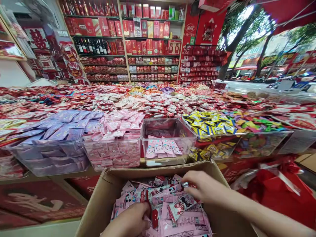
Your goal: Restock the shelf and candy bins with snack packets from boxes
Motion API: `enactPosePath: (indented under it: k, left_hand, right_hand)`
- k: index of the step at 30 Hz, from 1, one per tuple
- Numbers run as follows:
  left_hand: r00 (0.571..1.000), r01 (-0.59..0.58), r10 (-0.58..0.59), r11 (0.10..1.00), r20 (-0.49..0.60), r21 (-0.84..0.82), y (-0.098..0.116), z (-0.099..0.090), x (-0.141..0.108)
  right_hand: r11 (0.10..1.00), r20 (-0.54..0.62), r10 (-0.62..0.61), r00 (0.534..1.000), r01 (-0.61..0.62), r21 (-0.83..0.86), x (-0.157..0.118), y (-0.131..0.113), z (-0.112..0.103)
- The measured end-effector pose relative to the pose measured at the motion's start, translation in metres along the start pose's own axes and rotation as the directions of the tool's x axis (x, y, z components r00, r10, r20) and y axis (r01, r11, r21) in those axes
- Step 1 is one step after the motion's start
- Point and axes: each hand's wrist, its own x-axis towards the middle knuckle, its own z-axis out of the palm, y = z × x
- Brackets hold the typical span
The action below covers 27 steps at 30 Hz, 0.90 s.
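Observation:
A cardboard box (158, 170) in front of me holds many small pink candy packets (181, 227), with red and white ones such as a packet with a red round emblem (179, 207) among them. My left hand (133, 219) is down in the box at the near left, fingers curled into the packets; what they close on is hidden. At the right side of the box, my right hand (201, 187) has its thumb and fingers closed around a small red and silver packet (185, 185). Just beyond the box, a clear plastic bin (186, 144) contains a low row of pink packets (163, 147).
Neighbouring bins hold purple packets (64, 126), heaped pink packets (120, 126) and yellow packets (209, 123). Farther back are wide heaps of wrapped sweets and shelves of red boxes and bottles (91, 47). Red bags (274, 194) stand at the right.

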Motion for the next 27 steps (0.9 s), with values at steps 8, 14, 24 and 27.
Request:
enactPosePath:
  k: [8, 14, 24, 27]
  left_hand:
    - [0.999, -0.037, 0.035, 0.998, -0.038, -0.057, 0.003, -0.007, -0.002]
    - [0.990, -0.125, 0.117, 0.984, -0.075, -0.124, 0.006, -0.008, 0.001]
    - [0.958, -0.237, 0.136, 0.868, -0.251, -0.435, 0.017, -0.008, 0.009]
    - [0.950, -0.274, 0.097, 0.720, -0.298, -0.638, 0.030, -0.013, 0.009]
  right_hand:
    - [0.953, 0.330, 0.248, 0.911, -0.169, -0.250, 0.032, 0.015, 0.061]
    - [0.965, 0.324, 0.212, 0.922, -0.146, -0.217, 0.020, 0.012, 0.066]
    - [0.987, 0.238, 0.079, 0.968, -0.109, 0.114, 0.030, 0.014, 0.049]
    - [0.915, 0.222, 0.035, 0.975, -0.121, 0.386, 0.033, -0.002, 0.036]
